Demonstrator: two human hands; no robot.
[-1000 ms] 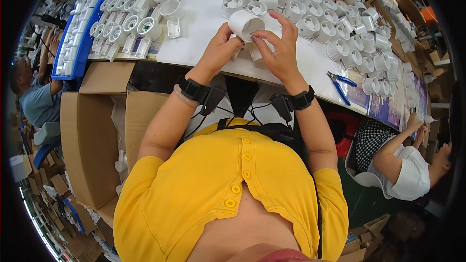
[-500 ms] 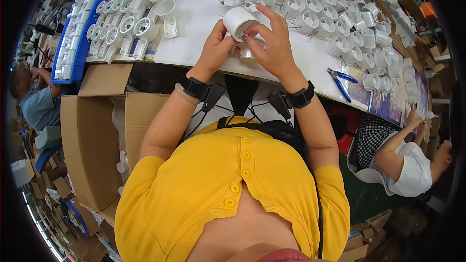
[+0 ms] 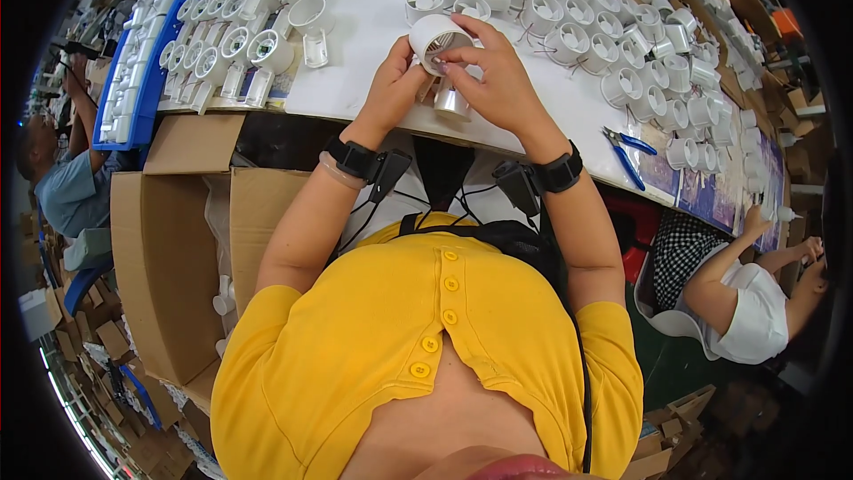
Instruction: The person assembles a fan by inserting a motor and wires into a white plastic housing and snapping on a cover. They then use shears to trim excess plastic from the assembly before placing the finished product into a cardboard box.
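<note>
You hold a white round fan housing (image 3: pixel 437 38) above the near edge of the white table (image 3: pixel 364 80), your left hand (image 3: pixel 391 84) cupping its side, your right hand (image 3: pixel 493 76) pinching its front rim. A small silvery part (image 3: pixel 450 100), perhaps a motor, sits just beneath. Many similar housings (image 3: pixel 569 40) crowd the far right; blue pliers (image 3: pixel 625 153) lie at the right. Much assembly seems left.

Your white table (image 3: pixel 373 53) carries rows of white round fan housings (image 3: pixel 569 40), blue-handled pliers (image 3: pixel 626 153) and a blue tray (image 3: pixel 147 107).
</note>
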